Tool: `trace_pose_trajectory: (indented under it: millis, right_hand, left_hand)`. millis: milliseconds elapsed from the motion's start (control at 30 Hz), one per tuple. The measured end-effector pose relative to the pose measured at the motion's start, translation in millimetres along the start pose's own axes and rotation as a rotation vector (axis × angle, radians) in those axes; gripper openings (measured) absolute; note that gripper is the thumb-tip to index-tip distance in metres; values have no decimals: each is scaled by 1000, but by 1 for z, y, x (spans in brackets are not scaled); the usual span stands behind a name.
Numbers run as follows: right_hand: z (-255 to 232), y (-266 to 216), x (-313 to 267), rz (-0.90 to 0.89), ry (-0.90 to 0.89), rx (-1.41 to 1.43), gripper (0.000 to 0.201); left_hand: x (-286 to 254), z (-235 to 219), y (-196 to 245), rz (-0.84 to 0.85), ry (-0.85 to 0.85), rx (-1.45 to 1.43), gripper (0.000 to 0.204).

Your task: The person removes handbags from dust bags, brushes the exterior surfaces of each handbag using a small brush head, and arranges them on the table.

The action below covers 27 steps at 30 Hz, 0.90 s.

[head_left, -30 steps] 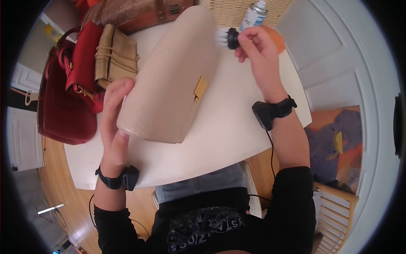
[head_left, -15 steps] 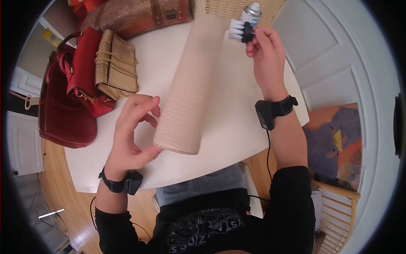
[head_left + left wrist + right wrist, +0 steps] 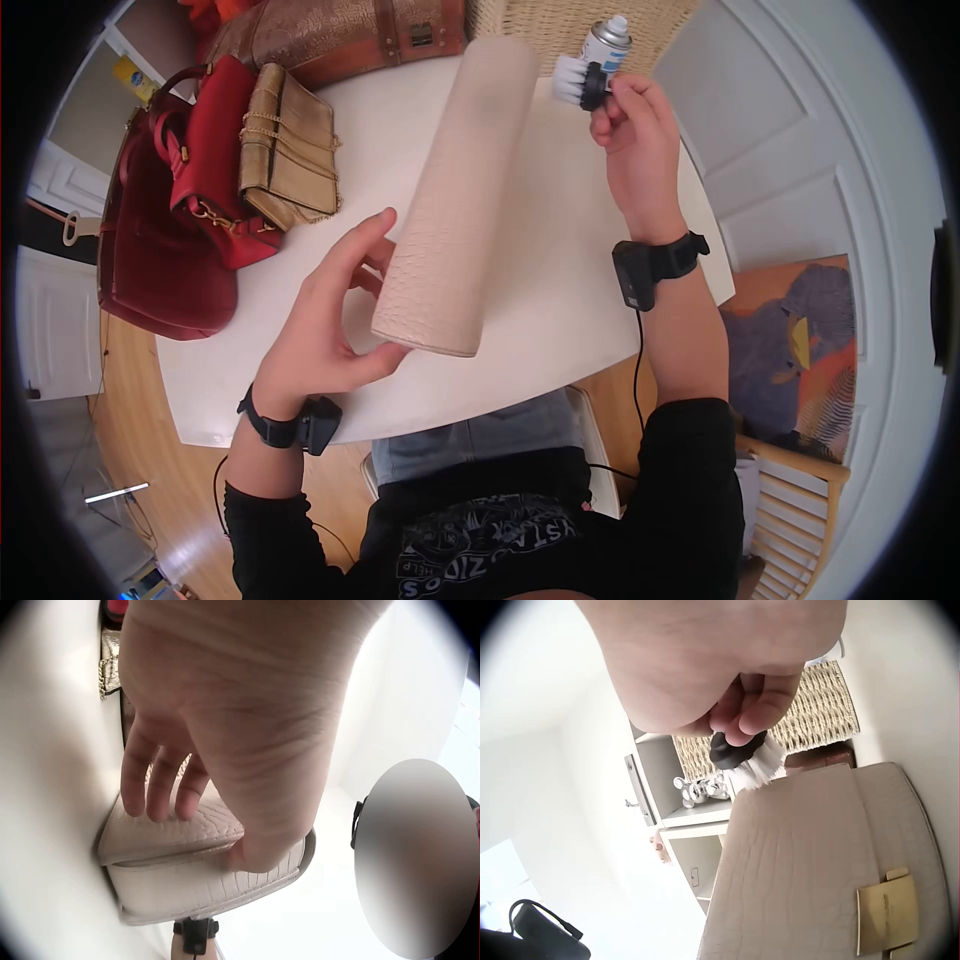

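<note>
A beige handbag (image 3: 455, 200) with crocodile-like texture stands on the white table, its rounded top seen from above. Its gold clasp (image 3: 887, 915) shows in the right wrist view. At its near left corner is my left hand (image 3: 325, 320), spread in a wide curve. The thumb touches the bag's near end, and the relaxed fingers (image 3: 161, 787) lie along its back side. My right hand (image 3: 642, 150) pinches a round brush (image 3: 582, 82) with white bristles and a black base, held to the right of the bag's far end.
A dark red bag (image 3: 165, 270), a red handbag (image 3: 205, 150) and a gold chain purse (image 3: 290, 150) stand at the left. Behind are a brown case (image 3: 340, 35) and a woven basket (image 3: 540, 25). A spray can (image 3: 607, 45) stands beyond the brush.
The handbag has turned from tilted, with its clasp showing, to top up. My left hand has loosened and come round its near corner. The brush has moved slightly right, away from the bag.
</note>
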State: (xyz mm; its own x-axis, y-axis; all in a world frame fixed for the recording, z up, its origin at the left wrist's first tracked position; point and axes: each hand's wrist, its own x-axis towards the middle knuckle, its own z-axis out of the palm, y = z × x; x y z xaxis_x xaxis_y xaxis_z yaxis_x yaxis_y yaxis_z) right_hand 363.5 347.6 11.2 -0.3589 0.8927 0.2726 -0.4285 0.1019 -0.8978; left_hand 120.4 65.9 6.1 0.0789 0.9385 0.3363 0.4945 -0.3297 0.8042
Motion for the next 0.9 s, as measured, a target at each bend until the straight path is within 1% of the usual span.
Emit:
trace_pose_trajectory:
  millis: [67, 100, 167, 200, 267, 300, 333, 400, 433, 467, 533, 567, 600, 633, 667, 733, 767, 800, 867, 900]
  right_hand:
    - [-3, 3, 2, -35, -10, -34, 15]
    - [-2, 5, 1, -37, 0, -23, 15]
    - [-4, 13, -2, 40, -92, -147, 15]
    - [-5, 15, -4, 41, -58, -129, 15]
    - [-1, 13, -1, 17, -65, -158, 15]
    - [1, 9, -4, 20, -87, -183, 13]
    - [2, 11, -7, 12, -63, -158, 13]
    - [4, 14, -9, 44, -91, -215, 14]
    - [2, 19, -6, 60, -132, -227, 14]
    - [-1, 20, -6, 52, -131, -218, 14]
    - [-1, 19, -7, 116, -198, -265, 14]
    - [-2, 20, -7, 116, -202, -260, 14]
    - [-1, 20, -7, 122, -207, -242, 14]
    - [-2, 21, -7, 127, -211, -223, 14]
    - [-2, 23, -8, 129, -213, -215, 14]
    - [-2, 22, -10, 122, -202, -262, 14]
    - [-3, 23, -10, 118, -196, -250, 14]
    - [-3, 25, -10, 124, -183, -243, 15]
    - [-4, 27, -9, 129, -165, -221, 15]
    - [-6, 28, -7, 104, -170, -232, 16]
  left_hand:
    - [-2, 7, -4, 59, 114, -206, 114]
    - [0, 8, -7, 57, 101, -198, 114]
    - [4, 10, -9, 268, 179, -142, 123]
    - [5, 10, -6, 263, 141, -139, 123]
    - [6, 7, 1, 376, 152, 157, 125]
    - [5, 9, 4, 400, 204, 194, 111]
    - [7, 9, 9, 406, 171, 209, 111]
    - [10, 7, 22, 327, 188, 259, 90]
    - [13, 12, 31, 253, 216, 164, 73]
    - [17, 15, 43, 258, 213, 174, 73]
    - [29, 19, 77, 204, 147, 341, 56]
    - [34, 25, 90, 200, 149, 346, 56]
    - [40, 32, 101, 175, 136, 494, 47]
    - [43, 36, 107, 150, 121, 641, 40]
    - [42, 38, 108, 145, 117, 648, 40]
    - [39, 42, 104, -4, 297, 671, 31]
    - [34, 38, 98, -8, 341, 759, 32]
    - [26, 31, 90, -5, 331, 771, 32]
    - [11, 16, 74, -267, 428, 306, 35]
    - [8, 15, 72, -272, 423, 317, 35]
